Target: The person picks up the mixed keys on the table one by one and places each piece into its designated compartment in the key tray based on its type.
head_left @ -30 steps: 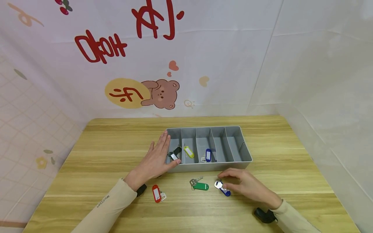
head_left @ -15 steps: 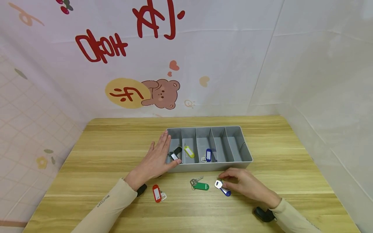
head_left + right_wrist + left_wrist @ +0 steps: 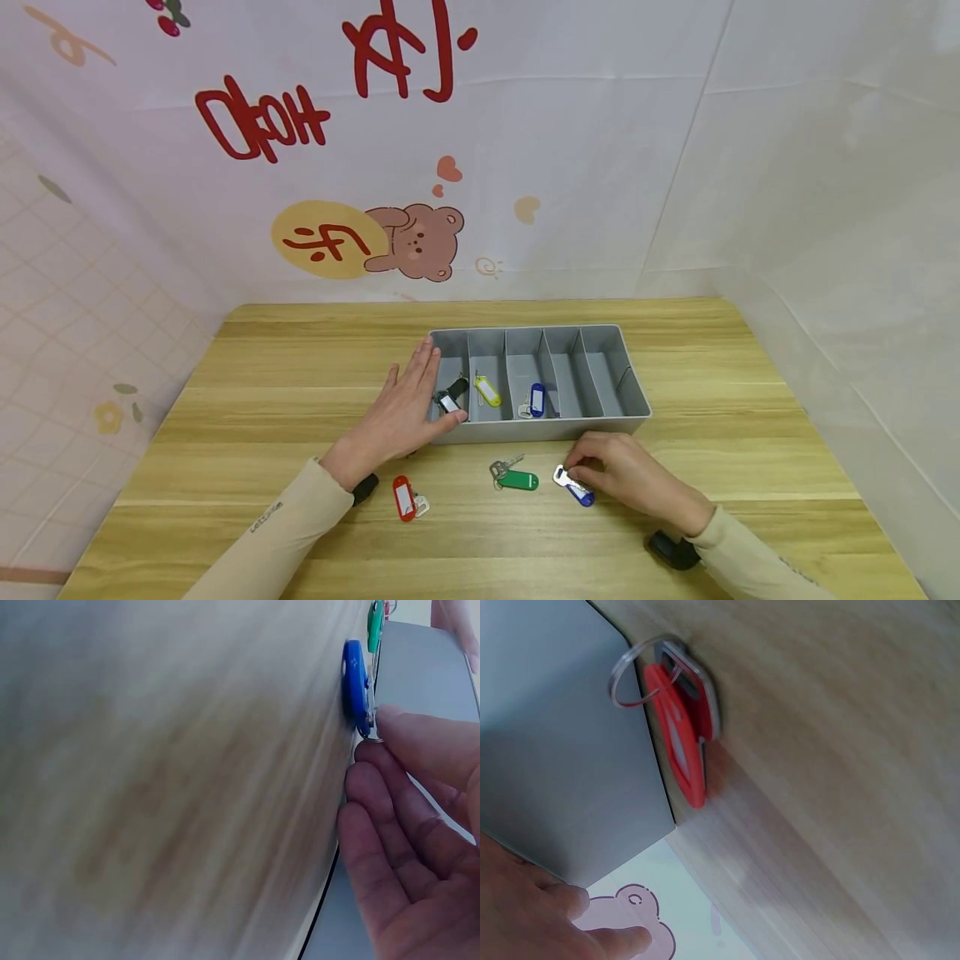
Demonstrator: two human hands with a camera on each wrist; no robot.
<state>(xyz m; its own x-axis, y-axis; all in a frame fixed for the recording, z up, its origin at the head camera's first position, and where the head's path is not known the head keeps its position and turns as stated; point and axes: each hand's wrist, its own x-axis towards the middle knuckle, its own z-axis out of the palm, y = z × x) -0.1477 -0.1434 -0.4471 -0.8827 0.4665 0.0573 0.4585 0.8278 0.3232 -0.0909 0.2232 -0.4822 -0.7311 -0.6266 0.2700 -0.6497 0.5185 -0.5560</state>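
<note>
My left hand [image 3: 401, 408] rests along the left end of a grey divided tray [image 3: 540, 430], its fingers straight and thumb over the front rim. In front of the tray, my right hand [image 3: 633, 475] pinches the ring end of a key with a blue tag [image 3: 580, 493] between thumb and forefinger. The right wrist view shows the blue tag [image 3: 354, 686] by those fingertips, low at the table surface. A key with a green tag [image 3: 517, 479] lies left of it. Nearer my left wrist lies a key with a red tag [image 3: 404, 498], also seen in the left wrist view.
Inside the tray's compartments, from the left, are a key with a black tag [image 3: 450, 402], a yellow tag [image 3: 488, 390] and another blue tag [image 3: 537, 400]. The wooden table [image 3: 300, 367] meets a printed wall covering [image 3: 585, 167] behind the tray.
My right thumb and forefinger have closed together on the ring end of the blue-tagged key. The left hand and the tray have stayed in place.
</note>
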